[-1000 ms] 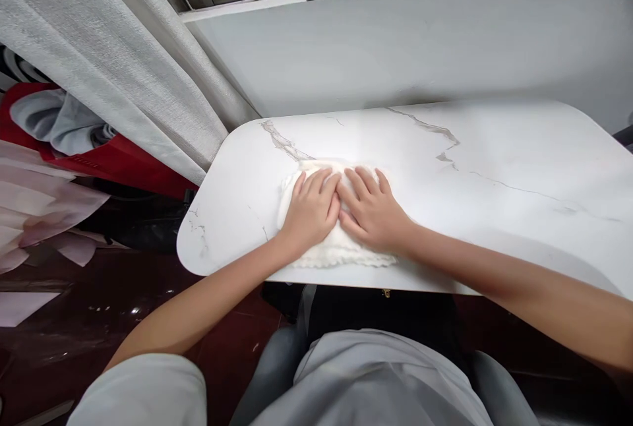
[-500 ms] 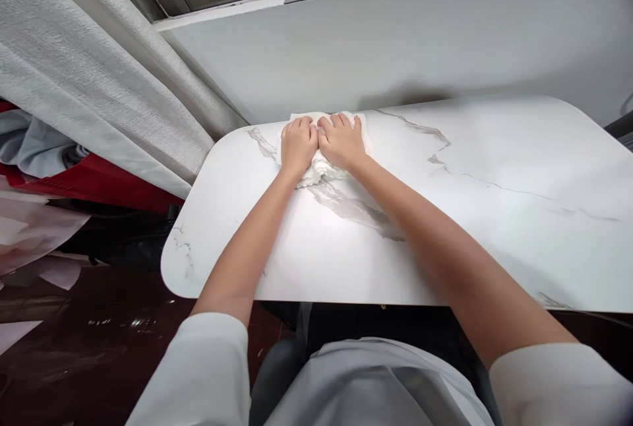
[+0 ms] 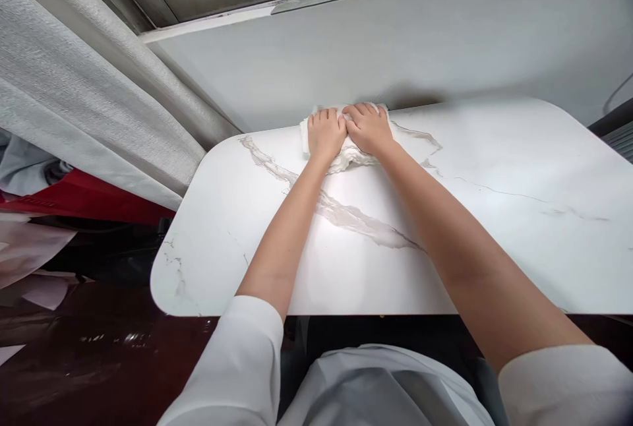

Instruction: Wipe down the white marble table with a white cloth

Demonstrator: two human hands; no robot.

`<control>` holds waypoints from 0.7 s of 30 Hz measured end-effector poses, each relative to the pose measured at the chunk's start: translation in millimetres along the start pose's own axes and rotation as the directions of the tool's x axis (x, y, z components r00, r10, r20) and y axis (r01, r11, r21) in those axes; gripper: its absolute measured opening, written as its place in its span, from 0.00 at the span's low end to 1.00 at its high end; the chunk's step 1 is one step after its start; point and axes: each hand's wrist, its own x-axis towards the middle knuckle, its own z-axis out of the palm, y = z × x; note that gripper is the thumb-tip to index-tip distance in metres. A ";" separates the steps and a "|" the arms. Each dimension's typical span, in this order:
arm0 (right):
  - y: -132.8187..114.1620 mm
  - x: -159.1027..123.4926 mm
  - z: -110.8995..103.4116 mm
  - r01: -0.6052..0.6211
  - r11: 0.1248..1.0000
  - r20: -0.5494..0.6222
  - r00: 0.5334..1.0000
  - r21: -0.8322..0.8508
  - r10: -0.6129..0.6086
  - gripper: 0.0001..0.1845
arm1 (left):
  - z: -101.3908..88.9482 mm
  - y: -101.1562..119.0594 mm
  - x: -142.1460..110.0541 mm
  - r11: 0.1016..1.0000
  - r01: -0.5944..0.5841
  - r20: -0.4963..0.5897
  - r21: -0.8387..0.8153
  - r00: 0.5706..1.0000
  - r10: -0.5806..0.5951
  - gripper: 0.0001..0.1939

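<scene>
A crumpled white cloth (image 3: 350,158) lies at the far edge of a white marble-patterned table (image 3: 237,228). My left hand (image 3: 326,134) presses down on the cloth's left half, fingers bent over it. Beside it, my right hand (image 3: 368,128) bears on the right half, its thumb side close against the left hand. Both hands grip the cloth against the tabletop, and parts of it bunch out around and below them. Both arms reach forward across the table.
Behind the table rises a pale grey wall (image 3: 346,63) below a window frame. A light curtain (image 3: 89,76) hangs at the left. Past it are a red fabric item (image 3: 99,195) and scattered sheets over a dark red floor (image 3: 109,360).
Both hands and the cloth under them have slid to the right along the table's far edge. The grey vein left of the cloth is more exposed. The camera view has shifted slightly.
</scene>
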 end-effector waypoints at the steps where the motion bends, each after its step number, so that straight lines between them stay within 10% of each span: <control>1: 3.9 -2.3 -2.4 -0.008 1.000 -0.004 1.000 0.001 0.008 0.25 | 1.1 5.5 -0.5 1.000 -0.005 0.006 0.002 1.000 0.005 0.18; 21: -8.9 -104.0 -36.6 0.010 0.999 0.023 1.000 -0.033 -0.009 0.27 | -28.4 43.5 -94.0 0.995 -0.103 0.015 0.014 0.995 0.103 0.20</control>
